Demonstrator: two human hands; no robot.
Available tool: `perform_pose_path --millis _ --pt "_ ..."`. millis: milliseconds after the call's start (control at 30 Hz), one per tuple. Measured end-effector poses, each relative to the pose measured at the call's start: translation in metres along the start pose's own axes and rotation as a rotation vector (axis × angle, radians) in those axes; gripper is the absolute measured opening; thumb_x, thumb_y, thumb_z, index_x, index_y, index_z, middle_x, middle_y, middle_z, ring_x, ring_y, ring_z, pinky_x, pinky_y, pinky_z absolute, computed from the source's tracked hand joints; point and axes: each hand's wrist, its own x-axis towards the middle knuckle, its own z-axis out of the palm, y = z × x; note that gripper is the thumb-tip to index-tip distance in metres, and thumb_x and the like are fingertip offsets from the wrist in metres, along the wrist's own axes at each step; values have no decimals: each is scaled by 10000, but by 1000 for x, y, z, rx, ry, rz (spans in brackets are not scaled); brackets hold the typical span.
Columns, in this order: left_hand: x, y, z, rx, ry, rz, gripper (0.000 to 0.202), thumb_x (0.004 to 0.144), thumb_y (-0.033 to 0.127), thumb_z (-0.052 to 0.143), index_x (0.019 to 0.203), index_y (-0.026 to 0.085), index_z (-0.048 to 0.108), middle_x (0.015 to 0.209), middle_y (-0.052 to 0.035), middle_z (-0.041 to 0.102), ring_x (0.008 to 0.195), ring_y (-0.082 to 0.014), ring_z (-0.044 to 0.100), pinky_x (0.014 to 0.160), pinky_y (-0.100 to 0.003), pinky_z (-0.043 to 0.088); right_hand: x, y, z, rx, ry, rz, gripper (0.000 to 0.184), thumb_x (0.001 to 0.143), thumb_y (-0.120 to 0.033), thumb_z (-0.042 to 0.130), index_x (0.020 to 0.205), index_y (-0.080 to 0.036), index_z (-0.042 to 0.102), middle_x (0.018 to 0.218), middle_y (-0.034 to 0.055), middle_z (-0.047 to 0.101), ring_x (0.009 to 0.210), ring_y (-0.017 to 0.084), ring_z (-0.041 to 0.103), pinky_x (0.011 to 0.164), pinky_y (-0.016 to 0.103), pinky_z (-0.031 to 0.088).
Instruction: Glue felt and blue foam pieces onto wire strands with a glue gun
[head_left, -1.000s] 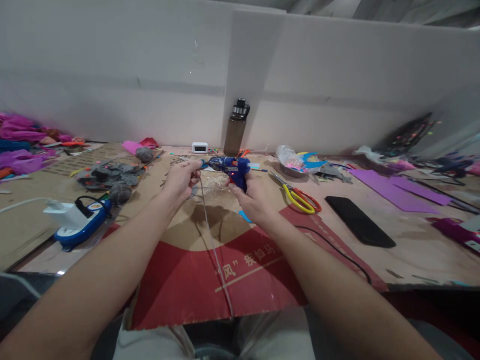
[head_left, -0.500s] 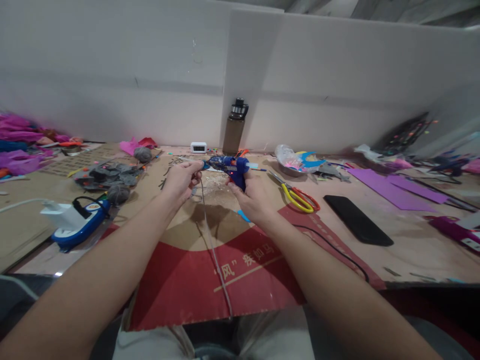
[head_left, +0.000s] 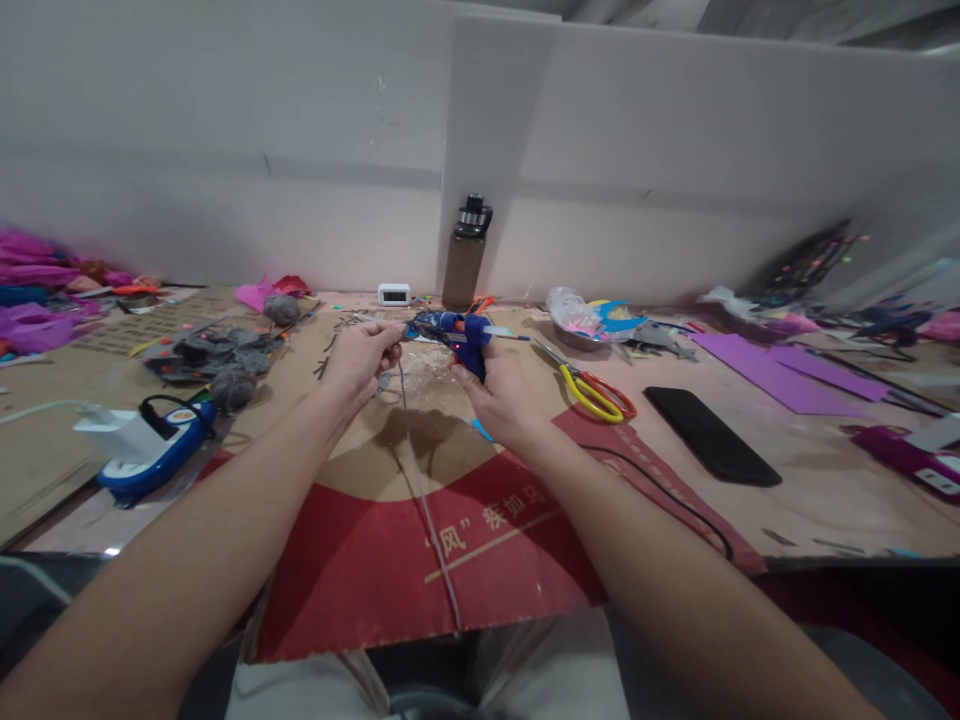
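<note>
My right hand (head_left: pixel 510 395) is wrapped around the handle of a blue hot glue gun (head_left: pixel 471 352). A pale glue stick (head_left: pixel 496 331) pokes out of the gun's back end, and a small red light glows on its side. The nozzle end points left, close to the fingertips of my left hand (head_left: pixel 360 362). Pinched in those fingers is a strand of grey yarn (head_left: pixel 421 485), which hangs down over the cardboard (head_left: pixel 330 570) to its front edge. Whether the nozzle touches the yarn cannot be made out.
Scissors (head_left: pixel 592 390) with yellow and red handles and a black phone (head_left: pixel 711 435) lie to the right. A blue power strip (head_left: pixel 157 470) with a white plug stands left, near grey yarn balls (head_left: pixel 232 388). A bottle (head_left: pixel 465 260) stands against the wall, beside a small clock (head_left: pixel 394 294).
The whole view has shifted very slightly. Both hands keep their hold on the yarn and the glue gun, with hardly any movement between them.
</note>
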Motion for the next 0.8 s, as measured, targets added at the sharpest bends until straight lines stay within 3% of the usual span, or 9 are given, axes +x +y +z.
perform_pose_path --millis 333,800 --pt "-4 4 2 45 18 35 128 714 166 670 612 128 603 459 18 488 389 -42 379 382 -175 218 -1 -4 -2 11 4 24 300 852 -299 486 1134 -201 520 945 100 661 813 242 599 736 382 469" --pt "-1 2 1 71 17 59 116 729 135 630 615 126 615 452 15 490 382 -45 369 377 -177 211 0 -5 -3 47 23 27 211 837 -291 503 1026 -210 547 942 100 655 846 245 603 774 382 472"
